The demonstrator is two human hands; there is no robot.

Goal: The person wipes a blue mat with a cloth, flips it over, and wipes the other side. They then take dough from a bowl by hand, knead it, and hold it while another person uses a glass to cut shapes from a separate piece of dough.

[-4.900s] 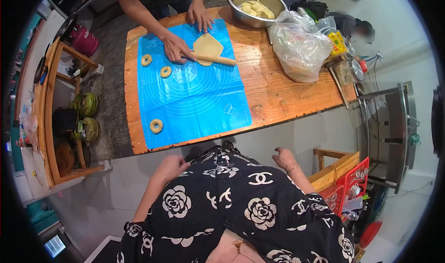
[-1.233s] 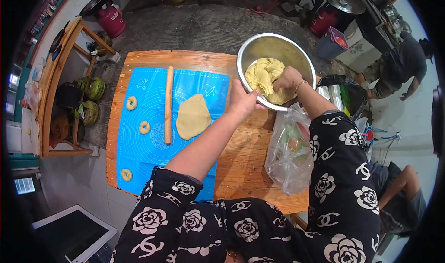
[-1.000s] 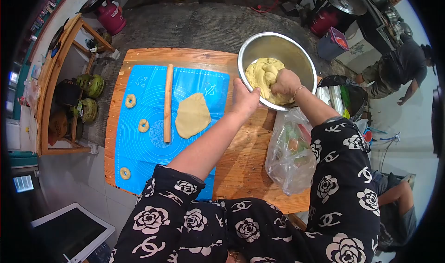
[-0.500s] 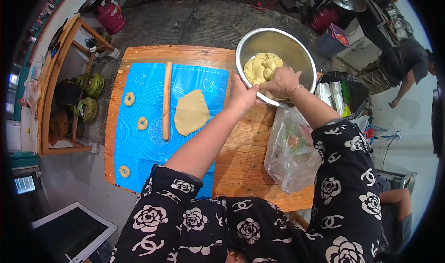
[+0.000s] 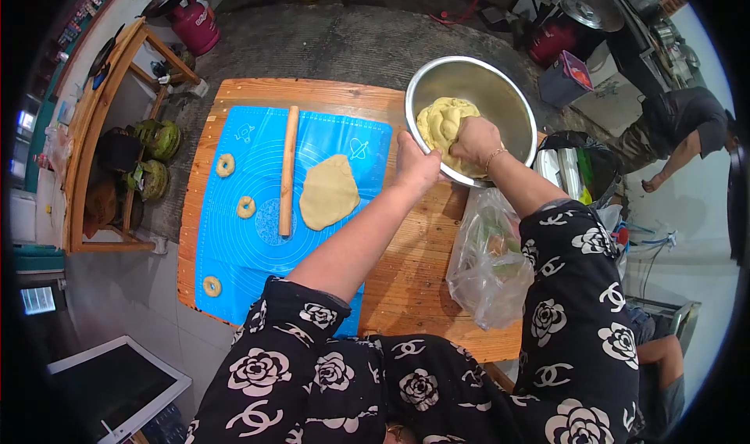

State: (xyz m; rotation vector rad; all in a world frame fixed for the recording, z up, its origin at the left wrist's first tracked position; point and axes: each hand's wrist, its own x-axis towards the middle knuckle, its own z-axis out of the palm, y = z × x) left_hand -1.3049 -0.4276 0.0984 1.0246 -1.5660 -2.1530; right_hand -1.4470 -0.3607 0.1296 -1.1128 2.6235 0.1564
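**Both hands at the steel bowl**

My left hand [image 5: 416, 166] has its fingers clamped on the near rim of the steel bowl [image 5: 486, 80], which stands at the 1 o'clock corner of the tabletop [image 5: 414, 256]. My right hand [image 5: 474, 137] is inside the bowl, fingers closed on the dough [image 5: 436, 123]. At 9 o'clock of the bowl, a rolling pin [image 5: 287, 170] and a flat dough sheet [image 5: 329, 192] lie on the blue mat [image 5: 234, 256].

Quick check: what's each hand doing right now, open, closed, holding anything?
Left hand: closed on the near rim of the metal bowl.
Right hand: closed, gripping the dough inside that bowl.
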